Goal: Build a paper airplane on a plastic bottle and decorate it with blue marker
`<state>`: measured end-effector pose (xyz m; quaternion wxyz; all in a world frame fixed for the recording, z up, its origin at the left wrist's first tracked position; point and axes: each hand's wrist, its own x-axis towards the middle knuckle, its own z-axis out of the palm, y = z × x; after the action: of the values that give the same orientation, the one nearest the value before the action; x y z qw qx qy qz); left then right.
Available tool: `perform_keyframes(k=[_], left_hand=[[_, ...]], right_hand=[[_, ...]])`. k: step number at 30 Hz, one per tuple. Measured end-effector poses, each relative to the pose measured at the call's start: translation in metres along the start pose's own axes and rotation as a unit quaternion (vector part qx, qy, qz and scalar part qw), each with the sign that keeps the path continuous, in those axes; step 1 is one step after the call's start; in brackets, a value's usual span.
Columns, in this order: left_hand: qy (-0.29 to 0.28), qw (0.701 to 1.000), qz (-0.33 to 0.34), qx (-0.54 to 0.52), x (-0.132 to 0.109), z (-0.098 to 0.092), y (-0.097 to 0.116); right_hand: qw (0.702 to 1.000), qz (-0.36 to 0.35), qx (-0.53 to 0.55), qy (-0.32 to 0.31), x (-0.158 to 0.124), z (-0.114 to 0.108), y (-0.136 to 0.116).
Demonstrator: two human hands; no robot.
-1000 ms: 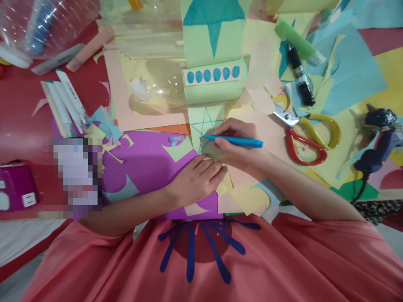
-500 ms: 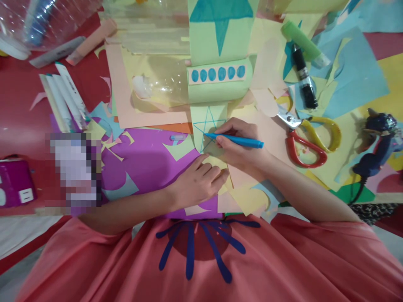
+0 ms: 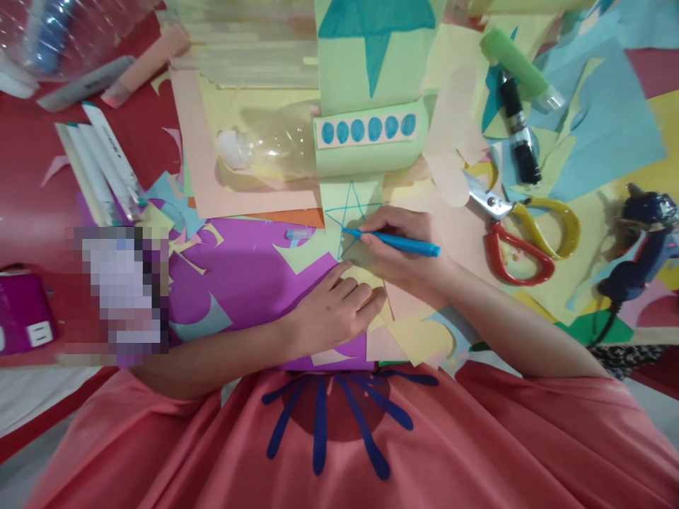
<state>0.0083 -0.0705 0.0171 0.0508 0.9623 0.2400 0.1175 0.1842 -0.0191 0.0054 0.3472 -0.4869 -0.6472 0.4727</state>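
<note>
My right hand (image 3: 400, 240) is closed round a blue felt-tip pen (image 3: 408, 244), its tip on the left inner side of a star outline (image 3: 351, 212). The blue-green star is drawn on a pale green paper strip (image 3: 332, 194). My left hand (image 3: 339, 307) presses on the paper just below the star, index finger stretched out and the other fingers loosely bent. Above the star, a clear plastic bottle (image 3: 270, 145) lies sideways, wrapped in green paper (image 3: 371, 161) with a strip of blue dots (image 3: 368, 131).
Scissors (image 3: 498, 212) with red and yellow handles lie at right, near a black marker (image 3: 520, 131) and a dark corded tool (image 3: 636, 247). White markers (image 3: 109, 166) lie at left, above a pixelated patch. Paper scraps cover purple paper (image 3: 249, 276).
The pen tip has shifted slightly left along the star, and the pen's rear end has dropped a little. My left hand stays in place. The view has shifted slightly.
</note>
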Motion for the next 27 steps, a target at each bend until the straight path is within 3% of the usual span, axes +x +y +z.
perform_keyframes(k=[18, 27], left_hand=[[-0.01, 1.0, 0.002, 0.01, 0.001, -0.002, 0.001], [-0.015, 1.0, 0.0, 0.009, -0.001, 0.001, 0.002]], right_hand=[[0.998, 0.031, 0.015, -0.059, -0.003, -0.002, -0.019], [0.993, -0.074, -0.044, -0.08, 0.0, -0.004, -0.011]])
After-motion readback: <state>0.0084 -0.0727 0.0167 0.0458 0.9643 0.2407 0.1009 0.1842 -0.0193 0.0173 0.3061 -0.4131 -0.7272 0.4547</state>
